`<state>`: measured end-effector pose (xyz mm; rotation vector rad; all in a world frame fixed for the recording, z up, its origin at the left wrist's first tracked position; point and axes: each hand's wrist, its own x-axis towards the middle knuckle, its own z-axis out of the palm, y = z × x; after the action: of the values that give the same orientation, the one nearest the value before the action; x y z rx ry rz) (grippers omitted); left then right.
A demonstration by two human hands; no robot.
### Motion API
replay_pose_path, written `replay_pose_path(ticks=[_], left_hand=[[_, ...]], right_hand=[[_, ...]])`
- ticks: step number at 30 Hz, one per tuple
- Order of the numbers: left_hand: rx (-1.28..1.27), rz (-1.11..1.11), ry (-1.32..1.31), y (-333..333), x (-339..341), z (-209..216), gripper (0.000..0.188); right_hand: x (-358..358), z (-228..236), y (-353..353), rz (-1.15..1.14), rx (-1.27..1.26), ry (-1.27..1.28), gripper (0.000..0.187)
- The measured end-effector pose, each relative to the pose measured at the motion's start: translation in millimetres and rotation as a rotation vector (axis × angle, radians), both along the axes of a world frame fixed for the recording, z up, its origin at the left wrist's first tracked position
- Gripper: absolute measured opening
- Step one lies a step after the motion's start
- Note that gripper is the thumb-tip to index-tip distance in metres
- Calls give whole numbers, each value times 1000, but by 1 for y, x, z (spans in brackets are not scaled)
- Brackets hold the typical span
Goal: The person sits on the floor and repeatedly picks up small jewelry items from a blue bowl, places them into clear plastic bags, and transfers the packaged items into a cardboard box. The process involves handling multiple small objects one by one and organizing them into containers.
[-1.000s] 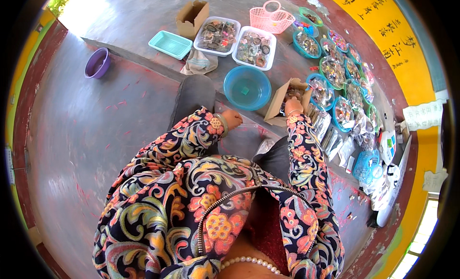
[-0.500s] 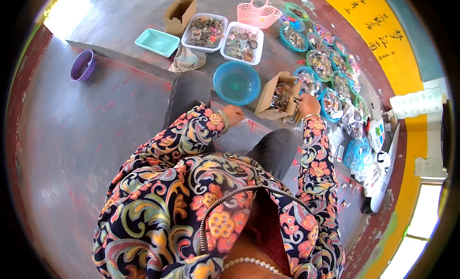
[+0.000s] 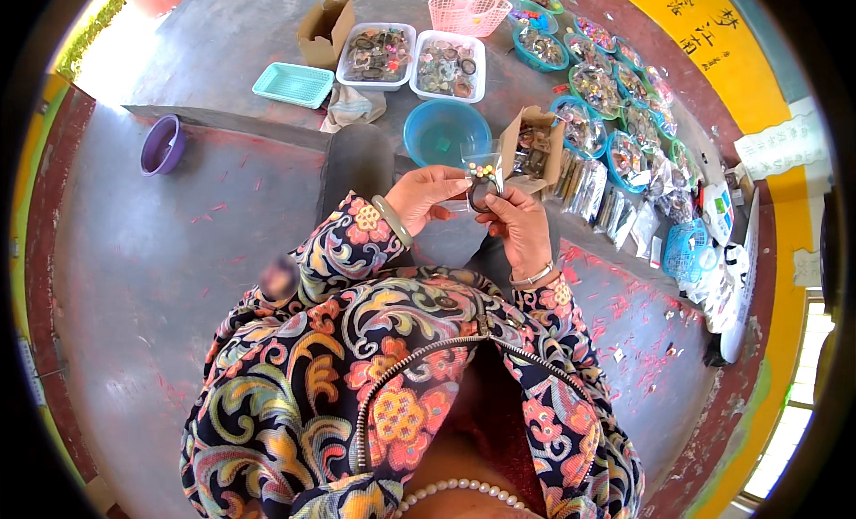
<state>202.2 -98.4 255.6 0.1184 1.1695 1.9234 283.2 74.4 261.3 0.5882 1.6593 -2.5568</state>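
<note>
My left hand (image 3: pixel 428 196) is closed at the fingertips on the side of a small clear plastic bag (image 3: pixel 482 150). Between the fingers of my right hand (image 3: pixel 521 226) is a dark hair tie (image 3: pixel 481 196) with small coloured ornaments at its top. The tie overlaps the bag; whether it lies inside or in front of it, I cannot tell. Both hands meet above my lap, just below a blue basin (image 3: pixel 424 143). Right of the basin stands an open cardboard box (image 3: pixel 511 146) filled with similar dark ties.
White tubs of hair ties, one a white tub (image 3: pixel 395 84), stand ahead on a raised step beside a turquoise tray (image 3: pixel 294 86) and pink basket (image 3: pixel 464 20). Baskets of packaged items, including a green basket (image 3: pixel 596 89), crowd the right. A purple basin (image 3: pixel 162 146) sits left.
My right hand has come from the cardboard box to the middle, bringing the hair tie. My left hand has risen to meet it, and the clear bag now shows spread between them.
</note>
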Motion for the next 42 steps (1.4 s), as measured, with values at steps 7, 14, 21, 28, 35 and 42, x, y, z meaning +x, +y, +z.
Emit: replay_pose_path(ticks=[7, 14, 21, 28, 35, 42], left_hand=[[91, 171, -123, -3, 7, 8, 14], [73, 263, -21, 8, 14, 3, 17], [-20, 112, 24, 19, 19, -10, 12], [-7, 108, -8, 15, 17, -18, 11], [-47, 118, -160, 9, 12, -24, 6], [-23, 51, -249, 8, 9, -31, 3]], right_hand=[[-1, 9, -18, 141, 209, 78, 13], [-2, 9, -16, 12, 248, 135, 19], [2, -14, -7, -47, 182, 129, 13], [0, -13, -10, -12, 151, 113, 11], [0, -20, -11, 28, 104, 98, 13], [1, -26, -6, 32, 64, 57, 12]])
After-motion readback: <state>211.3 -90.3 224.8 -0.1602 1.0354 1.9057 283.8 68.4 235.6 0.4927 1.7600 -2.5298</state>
